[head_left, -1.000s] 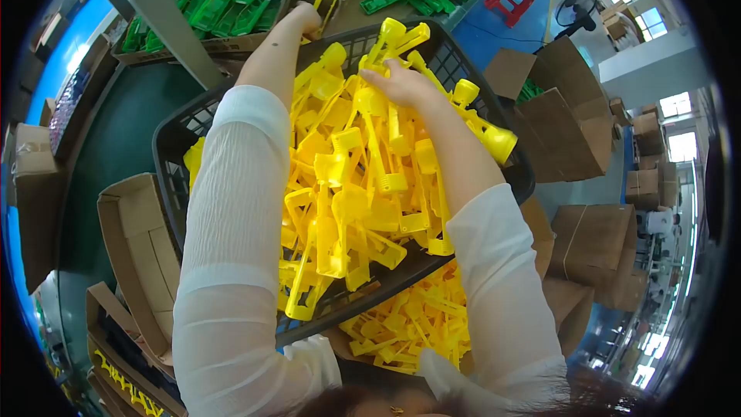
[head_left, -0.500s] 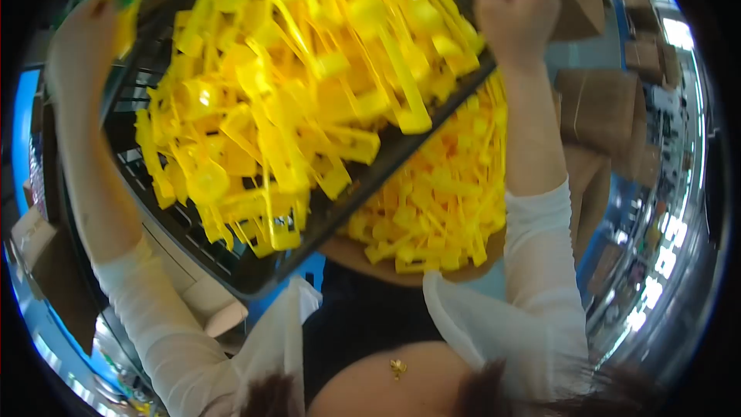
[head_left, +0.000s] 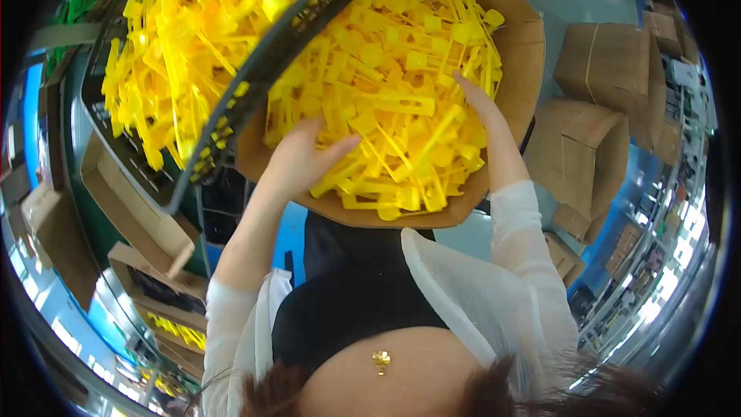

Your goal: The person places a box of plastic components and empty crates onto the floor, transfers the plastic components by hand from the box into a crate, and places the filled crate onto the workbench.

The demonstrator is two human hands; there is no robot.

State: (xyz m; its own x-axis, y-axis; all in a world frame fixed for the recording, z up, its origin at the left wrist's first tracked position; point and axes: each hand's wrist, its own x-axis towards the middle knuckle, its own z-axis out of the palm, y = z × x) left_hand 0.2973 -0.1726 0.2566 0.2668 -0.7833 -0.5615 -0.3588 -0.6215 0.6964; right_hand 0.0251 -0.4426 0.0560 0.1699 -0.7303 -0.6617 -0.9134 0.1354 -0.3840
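Long yellow plastic pieces (head_left: 386,104) fill a cardboard box (head_left: 519,54) in front of my body. My left hand (head_left: 302,158) is at the left side of this heap, thumb spread from the fingers, whose tips are partly hidden by the pieces. On the heap's right side is my right hand (head_left: 480,100), its fingers apart against the pieces. Neither hand is seen gripping a piece. A black mesh basket (head_left: 266,58) with more yellow pieces (head_left: 185,46) stands at the upper left, its rim overlapping the box.
Open cardboard boxes (head_left: 575,154) and a strapped carton (head_left: 606,62) stand on the right. At the left lie a long open box (head_left: 127,201) and another carton (head_left: 58,239). Green pieces (head_left: 83,0) show at the upper left edge.
The view has turned toward the cardboard box. Both hands have left the basket area and come down to the heap in the box. The yellow piece at my left hand is gone from it.
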